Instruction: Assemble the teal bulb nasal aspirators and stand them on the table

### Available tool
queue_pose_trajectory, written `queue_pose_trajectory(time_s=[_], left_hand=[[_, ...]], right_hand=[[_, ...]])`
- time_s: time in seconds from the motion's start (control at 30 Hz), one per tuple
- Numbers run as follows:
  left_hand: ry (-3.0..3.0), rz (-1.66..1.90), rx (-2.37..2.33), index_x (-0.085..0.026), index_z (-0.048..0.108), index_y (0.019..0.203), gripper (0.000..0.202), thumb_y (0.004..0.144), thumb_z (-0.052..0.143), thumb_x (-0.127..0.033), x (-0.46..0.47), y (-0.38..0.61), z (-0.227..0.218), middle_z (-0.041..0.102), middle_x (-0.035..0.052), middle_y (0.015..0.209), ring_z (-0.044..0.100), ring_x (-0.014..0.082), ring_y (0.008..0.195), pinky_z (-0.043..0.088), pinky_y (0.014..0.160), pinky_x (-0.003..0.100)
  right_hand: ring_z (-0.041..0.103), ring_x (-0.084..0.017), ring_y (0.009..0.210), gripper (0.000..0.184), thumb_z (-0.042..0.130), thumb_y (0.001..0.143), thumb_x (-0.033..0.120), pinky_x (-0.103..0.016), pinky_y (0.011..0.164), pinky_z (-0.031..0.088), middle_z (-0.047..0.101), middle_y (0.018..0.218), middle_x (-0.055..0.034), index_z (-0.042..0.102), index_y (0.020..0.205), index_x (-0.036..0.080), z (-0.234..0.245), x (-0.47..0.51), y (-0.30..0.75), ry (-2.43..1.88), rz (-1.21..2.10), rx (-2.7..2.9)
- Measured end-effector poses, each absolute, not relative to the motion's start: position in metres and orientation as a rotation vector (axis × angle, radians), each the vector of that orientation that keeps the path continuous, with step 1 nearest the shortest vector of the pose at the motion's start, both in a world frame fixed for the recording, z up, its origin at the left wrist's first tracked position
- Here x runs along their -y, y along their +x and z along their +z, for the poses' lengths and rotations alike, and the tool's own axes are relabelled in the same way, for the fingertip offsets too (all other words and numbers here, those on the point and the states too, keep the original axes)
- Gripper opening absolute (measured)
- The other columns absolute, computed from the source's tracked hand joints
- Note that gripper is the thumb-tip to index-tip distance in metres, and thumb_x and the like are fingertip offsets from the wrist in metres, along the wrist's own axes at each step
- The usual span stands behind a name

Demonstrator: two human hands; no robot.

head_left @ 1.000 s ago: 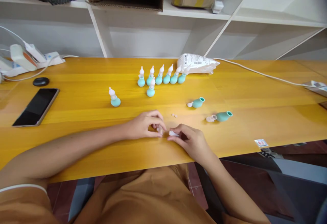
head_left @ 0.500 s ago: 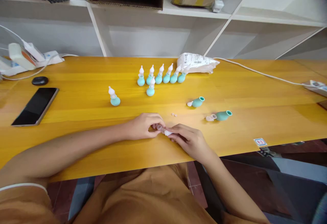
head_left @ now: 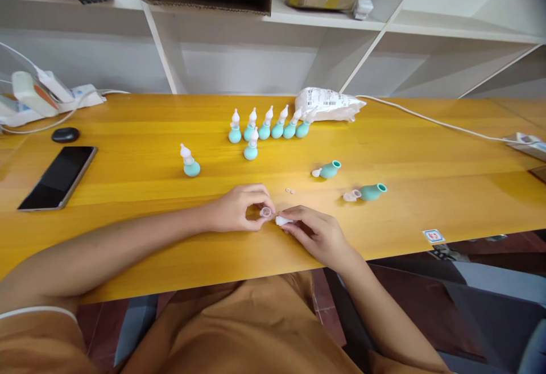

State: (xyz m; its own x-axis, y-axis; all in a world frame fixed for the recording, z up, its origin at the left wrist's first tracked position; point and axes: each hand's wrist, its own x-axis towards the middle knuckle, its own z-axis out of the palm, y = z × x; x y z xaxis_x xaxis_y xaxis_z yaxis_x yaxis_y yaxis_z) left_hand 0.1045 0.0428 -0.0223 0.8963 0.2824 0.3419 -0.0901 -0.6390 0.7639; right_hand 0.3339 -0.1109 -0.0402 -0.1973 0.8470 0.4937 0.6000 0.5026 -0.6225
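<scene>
Near the table's front edge, my left hand [head_left: 243, 208] pinches a small clear plastic cup [head_left: 265, 212], its round mouth facing up. Just right of it, my right hand [head_left: 318, 233] is closed on a white soft nozzle tip [head_left: 284, 221]. The two parts sit close together, with a slight gap between them. Beyond my hands lie two tiny pale rings [head_left: 290, 190]. To the right, a teal bulb [head_left: 330, 169] lies on its side by a white tip [head_left: 316, 173]. Another teal bulb [head_left: 373, 192] lies beside a clear part [head_left: 352, 195].
Several assembled teal bulbs with white tips [head_left: 264, 130] stand in a row at the back. One more stands at left [head_left: 191, 168]. A white plastic package [head_left: 327, 104], a phone [head_left: 57, 178], a black oval case [head_left: 65, 135] and a power strip [head_left: 85, 95] are also on the table.
The clear cup and the white tip, touching before, are now slightly apart. The cup has turned so its mouth faces up more toward me.
</scene>
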Motion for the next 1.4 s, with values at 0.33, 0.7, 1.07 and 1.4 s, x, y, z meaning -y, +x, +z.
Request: queue_pose_trajectory(time_s=[0.33,0.7,1.07,1.4], left_hand=[[1.994,0.33,-0.233,-0.021,0.077,0.115,0.022,0.097,0.084,-0.03,-0.0487,0.1034,-0.0246,0.083,0.0037,0.104,0.075,0.0148,0.091,0.058,0.087,0.027],[2.166,0.299,-0.231,-0.021,0.082,0.109,0.02,0.1,0.081,-0.039,-0.0461,0.1042,-0.0212,0.077,0.0032,0.096,0.069,0.015,0.084,0.051,0.081,0.026],[2.16,0.276,-0.223,-0.023,0.081,0.116,0.02,0.102,0.077,-0.036,-0.0457,0.1045,-0.0205,0.08,0.0021,0.101,0.068,0.0131,0.082,0.05,0.076,0.024],[2.174,0.259,-0.209,-0.023,0.083,0.108,0.017,0.101,0.081,-0.038,-0.0464,0.1022,-0.0224,0.082,0.0022,0.098,0.071,0.0138,0.082,0.049,0.078,0.024]], right_hand=[[0.084,-0.02,0.092,0.011,0.075,0.107,0.018,-0.03,0.08,0.07,0.084,0.105,-0.0062,0.074,0.116,0.024,-0.04,0.1107,0.3341,-1.181,0.353,1.88],[0.083,-0.019,0.092,0.018,0.072,0.107,0.014,-0.031,0.081,0.071,0.084,0.106,-0.0063,0.075,0.122,0.025,-0.036,0.1096,0.3338,-1.165,0.239,1.852],[0.081,-0.02,0.097,0.026,0.072,0.106,0.01,-0.033,0.081,0.069,0.08,0.11,-0.0079,0.075,0.127,0.025,-0.036,0.1083,0.3355,-1.116,0.299,1.909],[0.08,-0.02,0.092,0.022,0.072,0.108,0.014,-0.034,0.08,0.068,0.081,0.106,-0.0069,0.078,0.127,0.025,-0.0415,0.1104,0.3384,-1.154,0.349,1.946]])
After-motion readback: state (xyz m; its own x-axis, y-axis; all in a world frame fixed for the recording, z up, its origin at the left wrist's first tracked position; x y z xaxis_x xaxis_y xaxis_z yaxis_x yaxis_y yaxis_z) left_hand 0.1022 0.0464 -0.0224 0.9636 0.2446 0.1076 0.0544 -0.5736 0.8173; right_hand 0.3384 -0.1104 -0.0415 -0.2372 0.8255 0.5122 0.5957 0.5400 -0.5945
